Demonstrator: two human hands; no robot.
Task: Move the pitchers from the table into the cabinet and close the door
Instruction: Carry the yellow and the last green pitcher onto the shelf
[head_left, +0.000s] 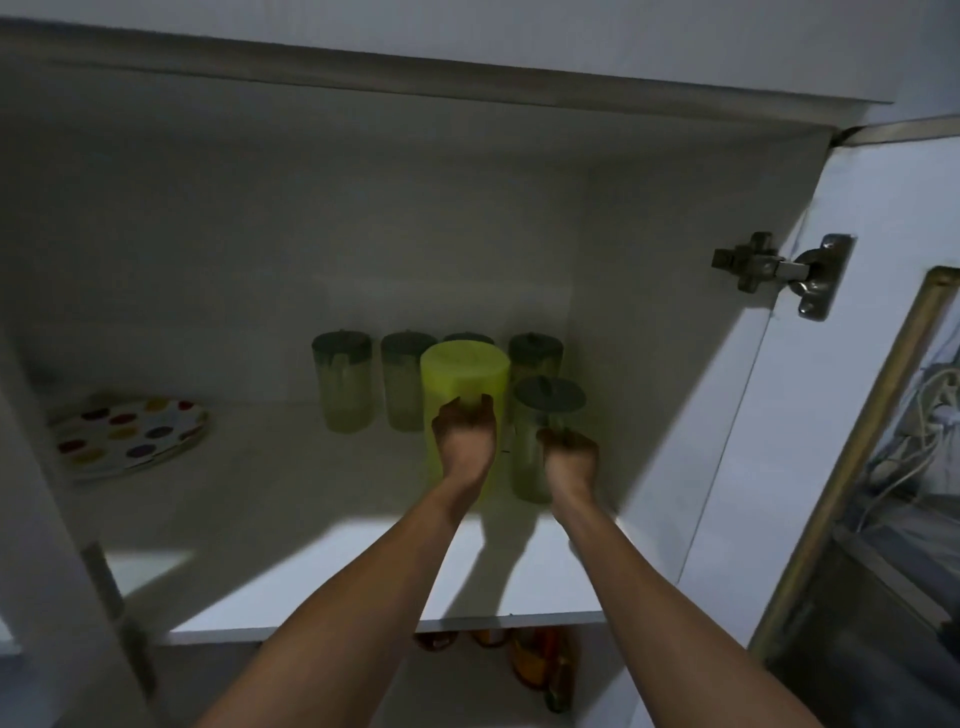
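On the far left of the open cabinet shelf (291, 499) a stack of dotted plates (130, 434) lies alone, well apart from everything else. Further to the right, at the back, a row of four clear pitchers with dark lids (343, 387) stands against the rear wall; the third one is mostly hidden, so I see only its lid.

In front of this row stands a bright yellow-green pitcher (464, 374), upright on the shelf. The left hand (464, 441) is wrapped around its near side, fingers curled on the body. Just beside it, to the right, is a clear pitcher with a grey lid (540, 415), and the right hand (569, 457) is closed on its lower part. Both seem to rest on the shelf, but I cannot tell for sure if they are fully set down.

On the far right the cabinet door (883, 218) hangs wide open on its hinge (779, 270).

I judge the task is well advanced: several pitchers are inside, two are now being placed. The table is not in view, so whether more pitchers wait there I cannot say. The door is not yet closed.
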